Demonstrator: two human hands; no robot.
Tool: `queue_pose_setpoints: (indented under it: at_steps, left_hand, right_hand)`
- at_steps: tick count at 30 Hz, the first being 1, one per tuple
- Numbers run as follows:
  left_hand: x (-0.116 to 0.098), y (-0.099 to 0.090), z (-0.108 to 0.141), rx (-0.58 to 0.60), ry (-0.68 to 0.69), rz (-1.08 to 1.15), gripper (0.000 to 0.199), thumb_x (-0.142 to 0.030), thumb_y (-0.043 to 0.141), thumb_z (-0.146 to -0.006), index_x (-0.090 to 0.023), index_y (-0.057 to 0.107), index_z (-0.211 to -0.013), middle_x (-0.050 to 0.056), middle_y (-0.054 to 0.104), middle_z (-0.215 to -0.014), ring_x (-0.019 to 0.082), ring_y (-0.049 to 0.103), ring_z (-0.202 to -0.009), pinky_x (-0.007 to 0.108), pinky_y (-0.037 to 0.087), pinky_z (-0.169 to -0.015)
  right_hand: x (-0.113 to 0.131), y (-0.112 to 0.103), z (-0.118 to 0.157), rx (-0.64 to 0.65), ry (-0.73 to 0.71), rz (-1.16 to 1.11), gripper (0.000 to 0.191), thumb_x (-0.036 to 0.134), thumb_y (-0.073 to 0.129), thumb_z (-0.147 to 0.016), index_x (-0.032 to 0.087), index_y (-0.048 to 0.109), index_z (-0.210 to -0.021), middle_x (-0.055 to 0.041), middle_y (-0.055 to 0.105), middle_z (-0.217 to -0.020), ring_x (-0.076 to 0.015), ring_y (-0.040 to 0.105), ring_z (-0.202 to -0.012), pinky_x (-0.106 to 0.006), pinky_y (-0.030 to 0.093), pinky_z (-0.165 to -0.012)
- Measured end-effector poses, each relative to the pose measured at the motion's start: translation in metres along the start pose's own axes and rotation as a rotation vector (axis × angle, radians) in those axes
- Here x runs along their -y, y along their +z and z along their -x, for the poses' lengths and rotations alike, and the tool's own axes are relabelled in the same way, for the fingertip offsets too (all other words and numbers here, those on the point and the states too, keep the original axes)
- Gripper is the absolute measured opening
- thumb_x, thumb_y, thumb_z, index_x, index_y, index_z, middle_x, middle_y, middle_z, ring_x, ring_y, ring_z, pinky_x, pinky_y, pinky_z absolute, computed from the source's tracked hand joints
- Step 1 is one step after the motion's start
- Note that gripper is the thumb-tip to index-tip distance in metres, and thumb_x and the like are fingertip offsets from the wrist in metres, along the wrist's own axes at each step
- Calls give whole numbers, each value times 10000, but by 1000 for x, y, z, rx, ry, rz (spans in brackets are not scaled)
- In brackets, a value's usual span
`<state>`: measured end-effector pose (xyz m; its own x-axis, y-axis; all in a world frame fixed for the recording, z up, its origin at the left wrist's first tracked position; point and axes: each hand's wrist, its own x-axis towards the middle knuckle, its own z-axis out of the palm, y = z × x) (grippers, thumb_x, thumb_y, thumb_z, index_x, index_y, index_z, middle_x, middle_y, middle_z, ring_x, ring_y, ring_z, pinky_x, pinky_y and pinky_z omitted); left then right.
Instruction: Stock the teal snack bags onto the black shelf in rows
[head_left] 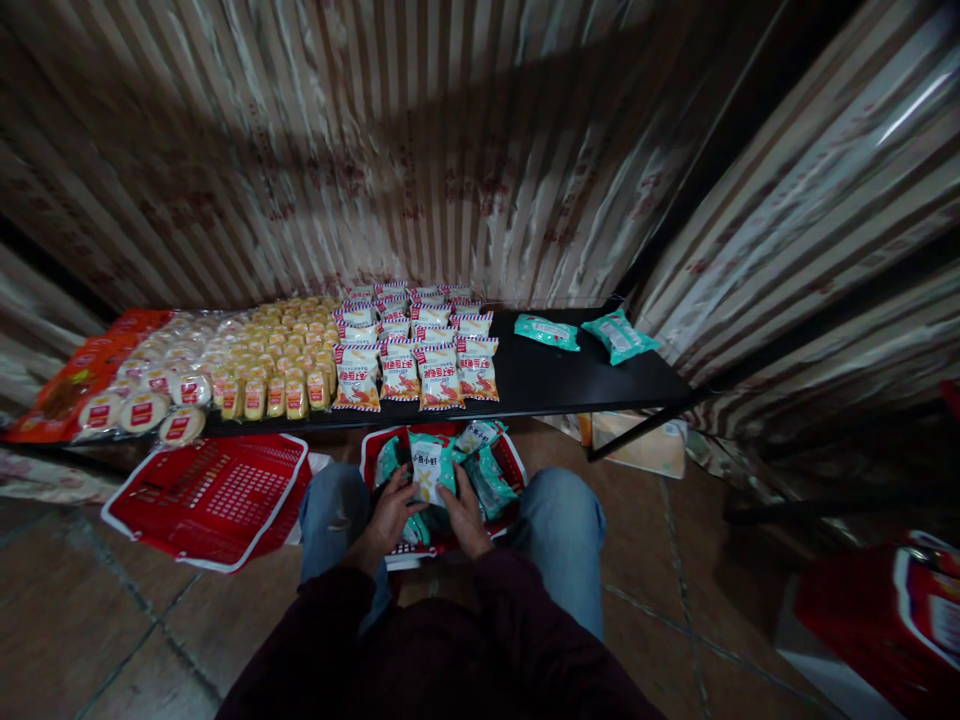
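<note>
Between my knees stands a red basket (519, 460) with several teal snack bags (489, 482) in it. Above the basket I hold up one teal and white snack bag (430, 468), its printed front facing me. My left hand (393, 512) grips its left edge and my right hand (466, 515) its lower right edge. Two more teal bags, a flat one (547, 332) and a tilted one (619, 336), lie apart on the right part of the black shelf (536, 385).
On the shelf, left to right, are orange packs (82, 368), round wrapped cakes (144, 409), small yellow packs (276, 392) and rows of white and orange snack bags (439, 378). A red basket (217, 495) sits at left on the tiled floor. Another red container (862, 610) stands at right.
</note>
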<state>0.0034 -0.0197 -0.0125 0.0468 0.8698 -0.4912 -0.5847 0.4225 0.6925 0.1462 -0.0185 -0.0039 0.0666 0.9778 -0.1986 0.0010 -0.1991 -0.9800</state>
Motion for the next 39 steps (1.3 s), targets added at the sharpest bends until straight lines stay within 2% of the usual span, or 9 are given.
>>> queue_pose_setpoints:
  at_steps: [6,12,17,21,27,33,39]
  left_hand:
    - [-1,3,3,26,0,-45,488,-307,816,-602,-161,649,-1036,128,643,-1190,274,626,-1065,400,516,-898]
    - [-3,0,0,-42,45,-30,485,-312,835,-575,-191,636,-1001,91,640,-1155,262,615,-1074,383,522,-873]
    - [-5,2,2,-48,77,-74,512,-349,839,-572,-209,622,-1014,73,649,-1121,246,620,-1068,348,508,-867]
    - [-5,6,4,-57,69,-88,513,-394,831,-577,-219,628,-1014,64,673,-1085,244,625,-1065,346,493,-879]
    - [-1,7,1,-33,75,-65,529,-406,829,-593,-188,641,-1037,82,702,-1056,252,641,-1043,374,475,-935]
    - [-1,6,-1,-31,103,-39,502,-391,837,-582,-181,655,-1001,88,696,-1095,255,630,-1082,369,464,-960]
    - [2,4,-3,-59,109,-69,507,-419,823,-608,-177,645,-1017,96,704,-1061,269,638,-1067,390,474,-953]
  right_hand:
    - [6,-3,-3,78,-4,-78,551,408,580,-762,221,570,-1280,-65,663,-1199,-253,616,-1049,-376,483,-929]
    - [2,1,-2,48,-36,26,560,468,610,-786,240,557,-1295,-67,657,-1217,-251,593,-1152,-402,438,-1017]
    - [-1,7,0,50,-82,73,626,478,635,-779,222,514,-1338,-71,686,-1156,-246,640,-1069,-395,491,-956]
    - [-5,8,-2,35,-94,93,608,501,593,-801,200,530,-1325,-83,700,-1119,-249,649,-1035,-394,503,-933]
    - [-1,5,-1,79,-72,94,622,528,613,-788,216,536,-1320,-71,711,-1093,-259,648,-1027,-413,505,-928]
    - [4,8,3,90,13,-10,653,603,629,-759,232,564,-1293,-83,684,-1165,-272,633,-1072,-434,497,-953]
    - [-2,12,0,93,28,-34,656,657,602,-750,230,597,-1248,-86,677,-1178,-269,631,-1054,-447,486,-959]
